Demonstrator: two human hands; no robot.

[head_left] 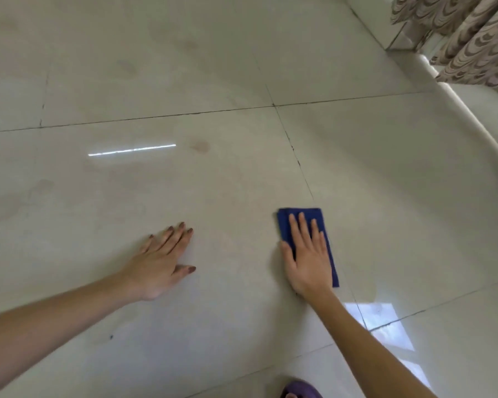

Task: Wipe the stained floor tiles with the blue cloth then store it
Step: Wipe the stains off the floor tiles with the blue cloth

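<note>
A folded blue cloth point(285, 225) lies flat on the glossy beige floor tiles point(385, 168), on a grout line. My right hand point(306, 254) presses down on it with fingers spread flat, covering most of the cloth. To the left, my left hand point(161, 262) rests palm-down on the tile, fingers apart, holding nothing. A brownish stain point(199, 146) sits on the tile beyond my left hand. Fainter smudges point(20, 199) mark the tile at far left.
A patterned brown curtain point(472, 44) hangs at the top right above a pale raised ledge point(469, 122). A purple slipper point(301, 390) shows at the bottom edge. A window reflection point(380, 320) shines on the tile by my right forearm.
</note>
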